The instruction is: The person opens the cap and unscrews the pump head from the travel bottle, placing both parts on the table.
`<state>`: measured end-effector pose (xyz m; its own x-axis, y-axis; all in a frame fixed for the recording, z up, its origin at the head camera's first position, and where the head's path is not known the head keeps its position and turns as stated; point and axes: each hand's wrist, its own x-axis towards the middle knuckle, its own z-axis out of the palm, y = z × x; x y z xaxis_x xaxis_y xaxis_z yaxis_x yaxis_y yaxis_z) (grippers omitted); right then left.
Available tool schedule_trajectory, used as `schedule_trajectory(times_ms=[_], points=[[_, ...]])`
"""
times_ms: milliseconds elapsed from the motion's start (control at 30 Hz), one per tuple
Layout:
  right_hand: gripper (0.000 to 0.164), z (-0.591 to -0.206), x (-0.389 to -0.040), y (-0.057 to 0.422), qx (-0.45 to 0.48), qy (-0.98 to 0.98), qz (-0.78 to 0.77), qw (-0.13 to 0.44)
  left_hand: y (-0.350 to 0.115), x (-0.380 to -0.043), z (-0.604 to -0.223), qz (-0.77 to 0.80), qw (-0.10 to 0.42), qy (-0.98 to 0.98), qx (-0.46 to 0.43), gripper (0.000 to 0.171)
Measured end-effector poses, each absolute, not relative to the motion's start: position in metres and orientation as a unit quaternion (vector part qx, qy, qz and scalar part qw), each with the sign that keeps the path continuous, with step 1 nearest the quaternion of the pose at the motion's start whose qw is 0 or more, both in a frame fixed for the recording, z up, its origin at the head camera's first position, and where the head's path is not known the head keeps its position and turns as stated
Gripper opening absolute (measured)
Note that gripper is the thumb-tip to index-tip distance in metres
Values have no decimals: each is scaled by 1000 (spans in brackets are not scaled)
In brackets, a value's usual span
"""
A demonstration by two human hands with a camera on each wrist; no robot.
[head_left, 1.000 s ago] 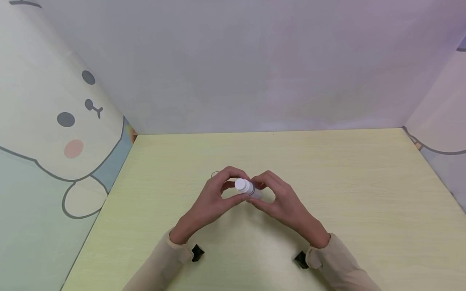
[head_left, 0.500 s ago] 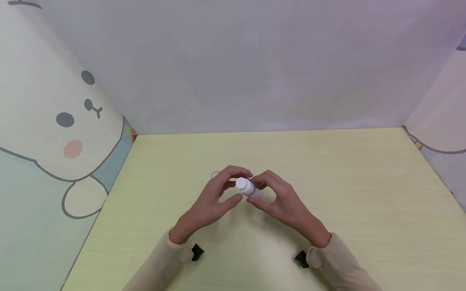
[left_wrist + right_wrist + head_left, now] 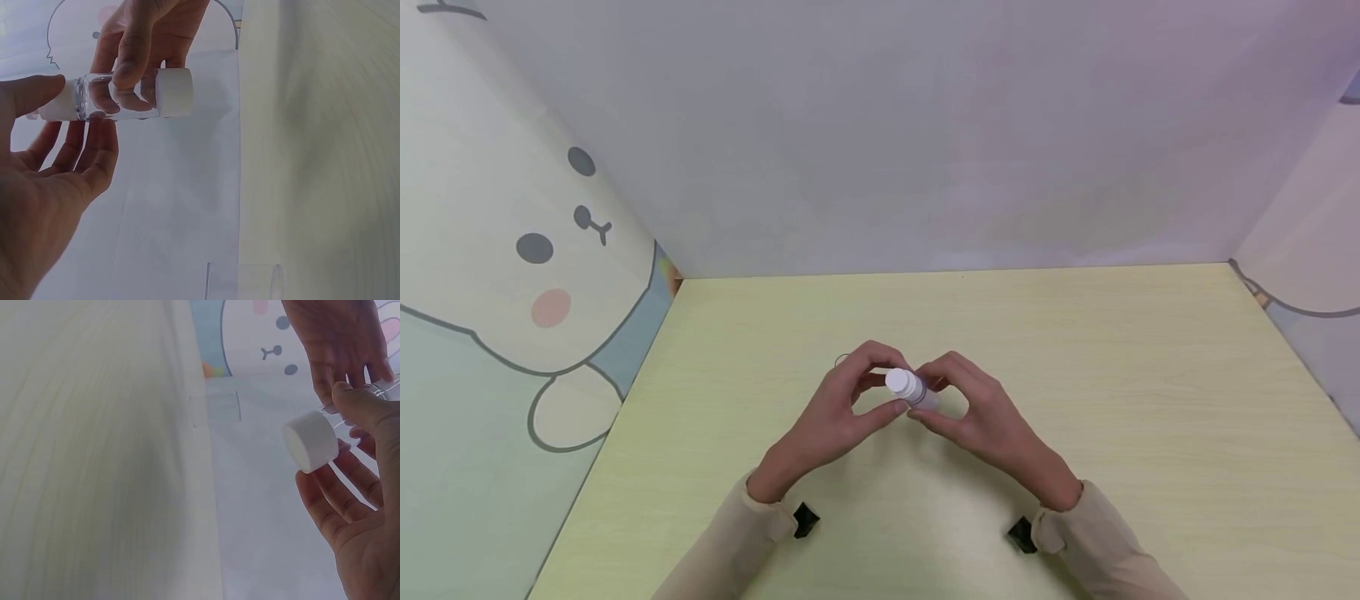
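A small clear bottle [image 3: 134,95] with a white cap [image 3: 898,382] and a white base [image 3: 175,92] is held above the table, slightly tilted in the head view. My left hand [image 3: 838,417] pinches the bottle at its capped end, thumb on one side and fingers on the other. Lower down, my right hand [image 3: 981,412] holds the clear body between thumb and fingers, as the right wrist view also shows. Through the see-through wall, the right hand's fingers are visible. The white base [image 3: 310,442] hangs free of both hands.
A clear open-ended cylinder [image 3: 245,281], perhaps a cover, stands on the pale wooden table [image 3: 1112,375], beyond my left hand. A grey-white panel [image 3: 925,142] rises along the table's back edge. Side panels carry cartoon drawings. A black device sits at each cuff.
My left thumb and fingers come off the cap half a second ago and now close on it again. The right hand and the bottle stay almost still.
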<state>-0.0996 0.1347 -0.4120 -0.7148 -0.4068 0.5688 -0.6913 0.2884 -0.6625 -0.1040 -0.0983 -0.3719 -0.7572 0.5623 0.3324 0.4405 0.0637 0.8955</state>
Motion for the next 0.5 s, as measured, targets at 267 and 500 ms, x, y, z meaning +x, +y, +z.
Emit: schedule_trajectory(times_ms=[267,500], points=[[49,-410,-98,133,353,-789,484,137,-98,-105,-373,601,55,723,336,40],[49,-409,-98,134,350,-794,478,136,-99,-105,-373,583,62,732,346,51]])
